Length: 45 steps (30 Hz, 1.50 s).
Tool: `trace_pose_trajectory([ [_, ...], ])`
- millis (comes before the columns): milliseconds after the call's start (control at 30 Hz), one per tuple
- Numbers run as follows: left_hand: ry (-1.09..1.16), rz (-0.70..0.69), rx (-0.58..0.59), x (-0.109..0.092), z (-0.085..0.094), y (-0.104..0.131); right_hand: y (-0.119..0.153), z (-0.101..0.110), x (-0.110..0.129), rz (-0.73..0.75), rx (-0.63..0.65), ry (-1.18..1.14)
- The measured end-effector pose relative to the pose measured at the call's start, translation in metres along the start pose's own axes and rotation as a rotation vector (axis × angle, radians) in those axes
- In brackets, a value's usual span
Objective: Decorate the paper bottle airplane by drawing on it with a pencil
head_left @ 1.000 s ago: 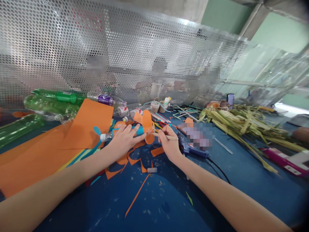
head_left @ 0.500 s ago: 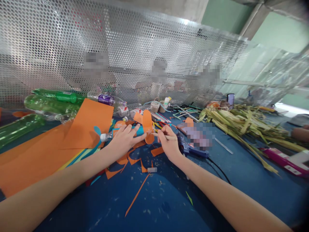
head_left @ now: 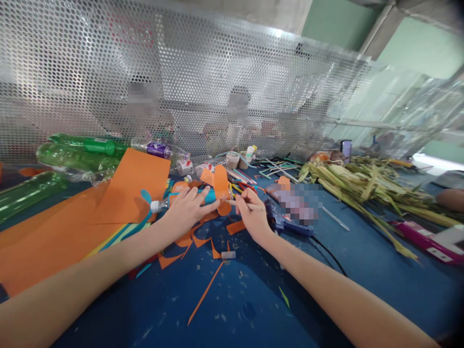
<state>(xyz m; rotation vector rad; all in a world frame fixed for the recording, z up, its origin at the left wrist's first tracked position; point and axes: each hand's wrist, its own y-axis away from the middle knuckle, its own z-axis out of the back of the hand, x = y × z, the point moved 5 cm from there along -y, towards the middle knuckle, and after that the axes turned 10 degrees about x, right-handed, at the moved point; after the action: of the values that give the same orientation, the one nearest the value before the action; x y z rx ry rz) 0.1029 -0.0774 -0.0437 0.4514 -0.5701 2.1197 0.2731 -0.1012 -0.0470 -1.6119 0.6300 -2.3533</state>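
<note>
My left hand (head_left: 186, 209) lies over a clear plastic bottle (head_left: 163, 205) with a white cap and a blue wrap, holding it on its side. Its fingers reach across the wrap, and the index finger touches rounded orange paper pieces (head_left: 221, 178) at the bottle's base. A pale, thin pencil (head_left: 256, 207) is pinched in my right hand (head_left: 253, 217), its tip pointing left at the base of the bottle. Orange paper scraps (head_left: 197, 237) lie below my left hand. Right of my right hand rests a blue glue gun (head_left: 290, 224) with a black cord.
Large orange sheets (head_left: 54, 232) and green bottles (head_left: 76, 157) occupy the left. Straws (head_left: 275, 169) and dried corn husks (head_left: 348, 181) lie at the back and right. A magenta tool (head_left: 427, 241) sits far right. A perforated metal screen (head_left: 203, 87) stands behind the blue table (head_left: 232, 309).
The pencil tip and my right fingers have shifted very slightly at the bottle's base. My left hand and the bottle stay in place.
</note>
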Motion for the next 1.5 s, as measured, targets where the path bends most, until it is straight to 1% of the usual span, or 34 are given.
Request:
trace_pose_trajectory([
  [167,-0.017,0.003,0.013,-0.0002,-0.0006,-0.0001,0.0003,0.0007,-0.0002,0.008,-0.022,-0.013],
  [367,-0.002,-0.005,-0.001,0.0004,-0.0014,-0.0005,-0.0001,-0.0016,-0.0017,-0.008,0.007,-0.026],
  [633,0.015,0.004,-0.009,-0.0001,-0.0010,0.0003,0.0006,0.0012,0.0014,0.000,-0.030,0.002],
  [833,-0.016,0.002,-0.009,-0.0006,-0.0011,-0.0003,0.0005,-0.0009,0.0011,0.001,0.003,0.001],
  [1100,-0.063,0.006,0.017,-0.0008,0.0000,0.0004,0.0001,0.0013,0.0012,-0.008,-0.027,0.010],
  [1500,0.004,0.009,0.008,-0.0001,0.0005,0.0003,0.0008,0.0016,0.0011,-0.024,-0.031,-0.001],
])
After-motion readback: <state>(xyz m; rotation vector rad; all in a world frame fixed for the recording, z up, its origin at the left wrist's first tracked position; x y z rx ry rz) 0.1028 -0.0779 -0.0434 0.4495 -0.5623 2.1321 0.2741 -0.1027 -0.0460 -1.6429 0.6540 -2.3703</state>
